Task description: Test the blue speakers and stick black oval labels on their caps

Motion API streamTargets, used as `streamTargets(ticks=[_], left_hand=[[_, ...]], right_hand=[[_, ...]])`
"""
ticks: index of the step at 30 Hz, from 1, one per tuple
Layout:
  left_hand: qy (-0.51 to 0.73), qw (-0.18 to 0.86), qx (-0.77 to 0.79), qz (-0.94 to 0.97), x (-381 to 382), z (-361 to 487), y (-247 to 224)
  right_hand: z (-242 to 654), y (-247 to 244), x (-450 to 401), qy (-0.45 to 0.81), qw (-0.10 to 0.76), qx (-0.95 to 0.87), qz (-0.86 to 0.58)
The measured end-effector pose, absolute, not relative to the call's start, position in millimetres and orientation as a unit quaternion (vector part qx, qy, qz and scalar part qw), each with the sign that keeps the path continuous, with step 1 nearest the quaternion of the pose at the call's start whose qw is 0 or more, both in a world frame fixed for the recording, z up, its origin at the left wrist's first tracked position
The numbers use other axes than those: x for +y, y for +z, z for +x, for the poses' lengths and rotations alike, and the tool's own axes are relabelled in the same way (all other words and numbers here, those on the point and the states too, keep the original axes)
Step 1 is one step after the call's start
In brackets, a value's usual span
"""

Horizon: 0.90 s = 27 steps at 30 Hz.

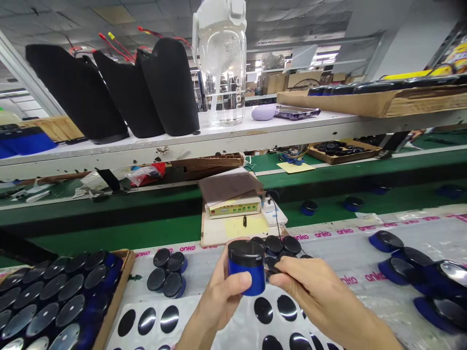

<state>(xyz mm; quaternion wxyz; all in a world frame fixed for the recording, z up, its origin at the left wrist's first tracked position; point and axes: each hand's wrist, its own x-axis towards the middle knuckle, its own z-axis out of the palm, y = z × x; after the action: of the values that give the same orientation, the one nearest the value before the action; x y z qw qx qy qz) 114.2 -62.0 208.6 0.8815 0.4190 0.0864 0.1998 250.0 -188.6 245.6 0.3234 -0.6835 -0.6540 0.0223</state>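
Observation:
My left hand is wrapped round a blue cylindrical device with a glossy black cap, held upright above the bench. At the device's right side, my right hand has thumb and forefinger pinched together; what sits between them is too small to make out. Below both hands lies a white sheet with round black discs on it. Just behind the device stand several more black-topped blue devices. A thin black cable runs down toward them from a white adapter.
At left, a cardboard tray holds rows of the same devices; another group stands at right. Behind is a control box. A shelf crosses above, bearing a water bottle and black sleeve-like pieces.

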Motion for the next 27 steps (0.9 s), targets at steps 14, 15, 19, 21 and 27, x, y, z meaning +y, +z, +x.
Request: streamTargets(ticks=[14,15,19,21,27], left_hand=[[0.28,0.554,0.167,0.766,-70,101,213],[0.298,0.5,0.156,0.798,-69,100,213],[0.398,0.188,0.074,0.895,-65,102,216],[0.451,0.083,0.016,0.888,-66,103,220],[0.465,0.013,-0.042,0.884,-69,100,229]], right_hand=[[252,245,-197,0.071,0.264,-0.639,-0.719],[253,243,-194,0.112,0.284,-0.628,-0.716],[252,229,-187,0.19,0.372,-0.604,-0.679],[250,219,-187,0.15,0.403,-0.618,-0.659],[246,198,-192,0.032,0.42,-0.658,-0.625]])
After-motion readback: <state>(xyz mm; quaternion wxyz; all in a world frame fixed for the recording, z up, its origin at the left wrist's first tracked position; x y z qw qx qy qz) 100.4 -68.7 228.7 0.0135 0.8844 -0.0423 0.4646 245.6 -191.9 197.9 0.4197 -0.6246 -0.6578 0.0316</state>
